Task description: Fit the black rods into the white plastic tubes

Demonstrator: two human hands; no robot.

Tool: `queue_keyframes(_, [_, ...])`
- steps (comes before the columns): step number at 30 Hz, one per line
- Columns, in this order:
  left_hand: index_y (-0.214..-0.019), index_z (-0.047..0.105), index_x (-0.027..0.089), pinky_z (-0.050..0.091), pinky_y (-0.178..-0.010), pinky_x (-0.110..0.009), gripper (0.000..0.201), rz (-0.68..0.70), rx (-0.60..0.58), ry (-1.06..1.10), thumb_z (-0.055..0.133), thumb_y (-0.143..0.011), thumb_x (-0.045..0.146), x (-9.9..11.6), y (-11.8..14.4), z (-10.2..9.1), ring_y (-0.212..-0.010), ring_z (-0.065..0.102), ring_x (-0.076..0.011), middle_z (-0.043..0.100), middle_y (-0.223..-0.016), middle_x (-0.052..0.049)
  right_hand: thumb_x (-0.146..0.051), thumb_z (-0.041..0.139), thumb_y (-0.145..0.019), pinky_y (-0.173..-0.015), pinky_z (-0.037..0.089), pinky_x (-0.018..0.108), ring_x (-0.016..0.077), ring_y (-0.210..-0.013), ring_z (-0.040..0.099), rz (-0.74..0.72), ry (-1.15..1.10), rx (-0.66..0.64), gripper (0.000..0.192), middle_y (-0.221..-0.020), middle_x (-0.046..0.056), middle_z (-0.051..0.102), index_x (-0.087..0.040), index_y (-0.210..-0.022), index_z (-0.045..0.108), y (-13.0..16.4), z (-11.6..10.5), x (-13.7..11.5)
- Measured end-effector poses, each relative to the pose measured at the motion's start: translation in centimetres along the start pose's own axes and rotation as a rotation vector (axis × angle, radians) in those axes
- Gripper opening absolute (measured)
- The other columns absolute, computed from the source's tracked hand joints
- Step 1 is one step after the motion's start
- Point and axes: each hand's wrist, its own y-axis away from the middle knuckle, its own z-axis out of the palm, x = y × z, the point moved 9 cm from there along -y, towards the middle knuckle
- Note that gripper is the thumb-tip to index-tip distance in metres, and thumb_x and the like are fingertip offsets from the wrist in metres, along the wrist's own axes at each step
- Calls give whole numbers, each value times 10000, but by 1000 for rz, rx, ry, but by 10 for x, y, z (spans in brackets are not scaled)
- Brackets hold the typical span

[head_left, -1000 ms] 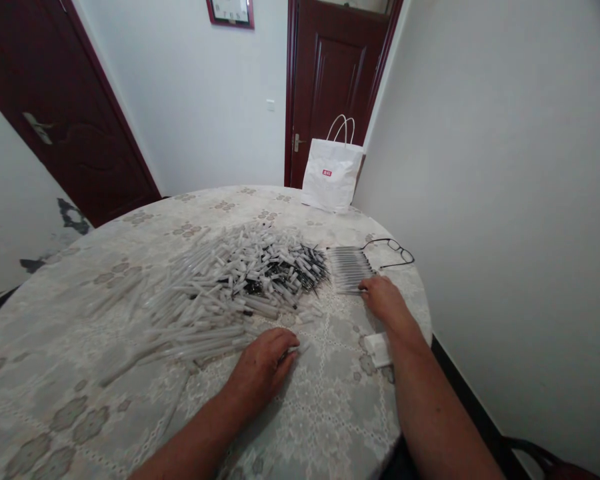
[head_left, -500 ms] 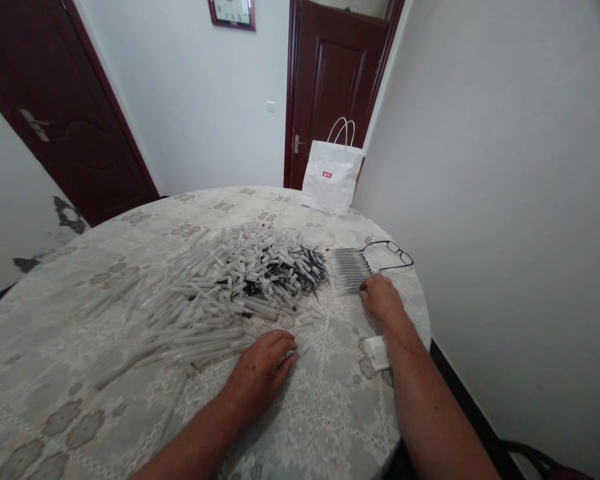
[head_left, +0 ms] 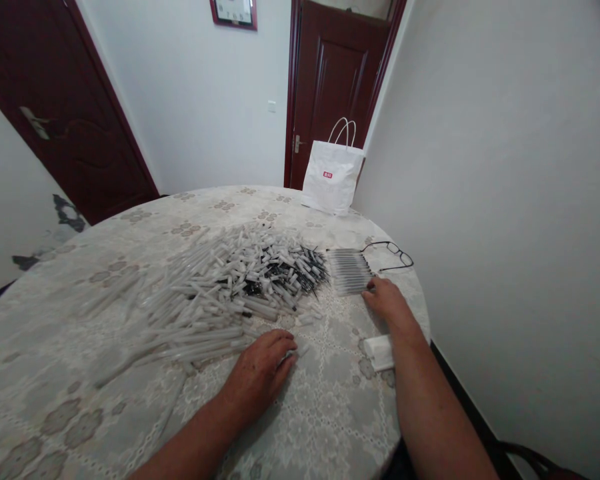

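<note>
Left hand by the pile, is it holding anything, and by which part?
The left hand lies palm down over a pale tube, only its end showing past the fingertips; an actual grip cannot be told.

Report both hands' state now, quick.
Left hand: palm down on the table, fingers over a white plastic tube; grip unclear.
Right hand: open, fingertips touching the neat row of clear tubes.

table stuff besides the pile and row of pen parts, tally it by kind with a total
white paper bag: 1
pair of glasses: 1
small white block by the right forearm: 1
hands, left hand and right hand: 2
total: 5
</note>
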Motion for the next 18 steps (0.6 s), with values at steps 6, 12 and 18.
queue_keyframes(6, [-1098,675,224,538,-986,-378,205,8,9,-14,531,-952,234,1,-1,-2,-1120,658,-239,679,-1216,-117,-328,641,-851,-867,428,294,246,-989,641,8,1,6,259,-1045,148,698,-155,-1028,719,2,0,0])
queue_keyframes(12, [-1110,667,208,537,-988,-385,212,20,6,-35,542,-940,207,0,2,3,-1128,647,-242,671,-1221,-123,-303,637,-856,-913,428,328,271,-1032,623,-63,11,115,226,-1074,165,680,-148,-1004,708,7,-11,-5])
queue_keyframes(18, [-1082,657,165,547,-951,-364,192,-45,85,-41,530,-938,170,-9,-1,-13,-1065,648,-224,678,-1137,-121,-325,567,-912,-955,436,354,260,-1041,621,-293,-75,202,227,-1079,122,689,-180,-1055,667,25,-37,-39])
